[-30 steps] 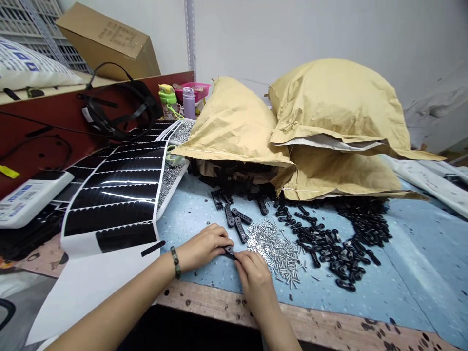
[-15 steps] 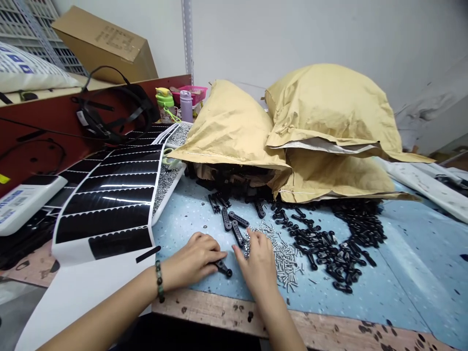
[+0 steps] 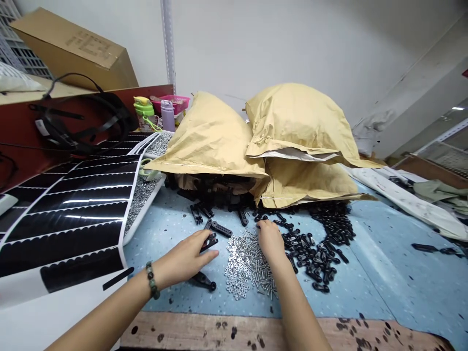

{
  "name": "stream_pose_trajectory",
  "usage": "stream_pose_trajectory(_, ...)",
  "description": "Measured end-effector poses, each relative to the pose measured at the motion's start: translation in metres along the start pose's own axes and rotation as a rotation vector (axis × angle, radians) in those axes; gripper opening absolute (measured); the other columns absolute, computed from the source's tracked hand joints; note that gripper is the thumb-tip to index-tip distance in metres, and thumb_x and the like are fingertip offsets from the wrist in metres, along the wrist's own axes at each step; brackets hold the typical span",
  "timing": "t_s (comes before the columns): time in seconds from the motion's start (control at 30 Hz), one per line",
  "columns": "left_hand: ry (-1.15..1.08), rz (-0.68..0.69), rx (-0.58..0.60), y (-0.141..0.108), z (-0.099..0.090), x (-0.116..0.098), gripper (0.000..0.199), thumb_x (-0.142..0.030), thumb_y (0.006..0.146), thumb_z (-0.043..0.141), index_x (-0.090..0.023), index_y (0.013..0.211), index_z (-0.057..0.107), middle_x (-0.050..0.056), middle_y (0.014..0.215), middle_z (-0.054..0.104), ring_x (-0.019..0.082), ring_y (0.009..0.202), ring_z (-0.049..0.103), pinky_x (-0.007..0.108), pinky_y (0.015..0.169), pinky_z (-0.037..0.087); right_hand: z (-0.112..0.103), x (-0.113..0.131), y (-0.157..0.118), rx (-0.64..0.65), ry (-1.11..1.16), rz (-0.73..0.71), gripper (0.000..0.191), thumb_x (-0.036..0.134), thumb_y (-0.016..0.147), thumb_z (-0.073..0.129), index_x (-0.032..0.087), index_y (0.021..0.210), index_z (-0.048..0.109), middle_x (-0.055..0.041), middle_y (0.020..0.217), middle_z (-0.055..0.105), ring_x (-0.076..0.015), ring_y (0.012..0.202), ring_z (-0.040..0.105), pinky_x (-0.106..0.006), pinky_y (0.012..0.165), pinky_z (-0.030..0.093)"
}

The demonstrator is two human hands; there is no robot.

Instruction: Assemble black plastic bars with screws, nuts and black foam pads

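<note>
Blue mat [image 3: 395, 243]: spread under both my hands, a dark-spotted wooden edge [image 3: 204, 331] on my side.
Left hand [image 3: 183, 259]: palm down, thumb spread away from forefinger; green beaded bracelet [image 3: 151, 280] at the wrist.
Forked black part [image 3: 209, 242]: shows in the gap between that thumb and forefinger; whether I pinch it or only cover it, cannot tell.
Black lever [image 3: 205, 281]: on the mat just below my left hand, partly hidden by it, round end toward the nuts.
Perforated black strip [image 3: 222, 229]: flat on the mat, just beyond my left fingers.
Right hand [image 3: 271, 241]: over the far right side of the screws, fingers bent down beside dark pieces; fingertips too hidden to tell whether they pinch anything.
Silver screws [image 3: 263, 279]: loose heap between my hands, nuts [image 3: 237, 280] mostly on its left.
Small black levers [image 3: 321, 253]: piled to the right of my right hand.
Tan paper sacks [image 3: 215, 136]: three at the back, black pieces at the left one's mouth.
Label sheet [image 3: 84, 207]: black panels, left of the mat, near a white-rimmed tray [image 3: 149, 207] of metal bits.
</note>
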State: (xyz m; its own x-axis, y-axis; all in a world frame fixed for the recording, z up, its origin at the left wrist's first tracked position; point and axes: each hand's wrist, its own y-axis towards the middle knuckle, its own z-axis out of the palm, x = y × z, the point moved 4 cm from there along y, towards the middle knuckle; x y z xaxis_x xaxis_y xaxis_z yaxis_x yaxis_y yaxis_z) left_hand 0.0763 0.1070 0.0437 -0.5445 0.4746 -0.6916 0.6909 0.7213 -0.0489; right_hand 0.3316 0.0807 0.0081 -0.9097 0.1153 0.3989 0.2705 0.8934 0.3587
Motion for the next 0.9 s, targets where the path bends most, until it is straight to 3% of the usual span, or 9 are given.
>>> stream_pose_trajectory(0.07,-0.068,-0.01,-0.004,-0.002,-0.001,0.006,0.03,-0.045,0.092,0.042,-0.021,0.107,0.054,0.008,0.11,0.061,0.024,0.098,0.058,0.036,0.081,0.047,0.001,-0.007,0.007,0.014,0.039,0.004,0.023,0.0,0.076,0.047,0.016,0.077,0.064,-0.0091,0.077,0.059,-0.0238,0.079,0.057,-0.035,0.072,0.046)
stream_pose_trajectory(0.13,-0.115,-0.02,-0.016,-0.001,-0.001,0.008,0.027,-0.043,0.089,0.046,-0.02,0.102,0.055,0.007,0.105,0.062,0.025,0.096,0.058,0.037,0.082,0.046,-0.005,0.002,0.004,0.009,0.108,-0.012,0.02,0.006,0.081,0.047,0.016,0.086,0.064,-0.0093,0.084,0.06,-0.0227,0.082,0.057,-0.035,0.076,0.046)
stream_pose_trajectory(0.23,-0.198,-0.034,-0.016,0.002,0.002,0.003,0.019,-0.037,0.087,0.049,-0.02,0.094,0.053,0.002,0.088,0.063,0.021,0.082,0.061,0.032,0.074,0.047,-0.018,0.039,-0.012,0.001,0.271,-0.049,0.022,0.023,0.094,0.04,0.017,0.104,0.059,-0.0087,0.097,0.059,-0.0195,0.088,0.057,-0.031,0.077,0.048)
stream_pose_trajectory(0.3,-0.26,-0.044,0.005,0.002,0.005,-0.003,0.016,-0.035,0.088,0.045,-0.021,0.094,0.051,-0.001,0.08,0.062,0.016,0.068,0.061,0.027,0.064,0.047,-0.021,0.069,-0.025,0.045,0.545,-0.041,0.024,0.032,0.098,0.035,0.02,0.102,0.055,-0.0053,0.092,0.058,-0.0163,0.079,0.057,-0.026,0.068,0.048)
stream_pose_trajectory(0.4,-0.303,-0.042,0.015,-0.003,0.008,-0.01,0.015,-0.033,0.089,0.045,-0.022,0.096,0.051,-0.002,0.08,0.061,0.014,0.062,0.058,0.023,0.058,0.044,-0.012,0.106,-0.04,0.131,0.94,-0.002,0.027,0.038,0.099,0.033,0.021,0.09,0.051,-0.0006,0.077,0.054,-0.0144,0.07,0.054,-0.025,0.065,0.046)
stream_pose_trajectory(0.53,-0.273,-0.029,-0.021,-0.013,0.003,-0.011,0.015,-0.033,0.09,0.045,-0.022,0.096,0.053,-0.002,0.08,0.06,0.016,0.071,0.057,0.024,0.062,0.042,0.007,0.121,-0.047,0.306,1.087,0.031,0.023,0.04,0.098,0.034,0.02,0.104,0.044,0.0051,0.064,0.044,-0.0126,0.058,0.046,-0.024,0.057,0.041)
stream_pose_trajectory(0.63,-0.204,-0.013,-0.011,-0.016,0.0,-0.012,0.014,-0.032,0.09,0.046,-0.022,0.096,0.054,-0.002,0.08,0.061,0.017,0.074,0.058,0.026,0.065,0.042,0.009,0.119,-0.046,0.471,0.966,-0.025,0.021,0.04,0.097,0.038,0.021,0.106,0.038,0.0077,0.062,0.045,-0.012,0.054,0.045,-0.022,0.054,0.037)
stream_pose_trajectory(0.73,-0.117,0.013,0.021,-0.016,0.001,-0.014,0.02,-0.035,0.089,0.049,-0.024,0.103,0.057,0.0,0.091,0.065,0.02,0.082,0.061,0.029,0.071,0.044,-0.003,0.118,-0.042,0.506,0.63,-0.145,0.013,0.033,0.099,0.036,0.022,0.1,0.043,0.0066,0.062,0.05,-0.0133,0.057,0.049,-0.022,0.055,0.036)
stream_pose_trajectory(0.9,-0.076,0.092,0.045,-0.024,0.013,0.001,0.029,-0.045,0.09,0.046,-0.027,0.107,0.061,0.003,0.105,0.068,0.025,0.095,0.064,0.033,0.083,0.048,-0.038,0.127,-0.041,0.534,0.129,-0.314,0.016,0.028,0.098,0.04,0.024,0.111,0.049,0.0011,0.07,0.061,-0.0203,0.065,0.059,-0.025,0.057,0.039)
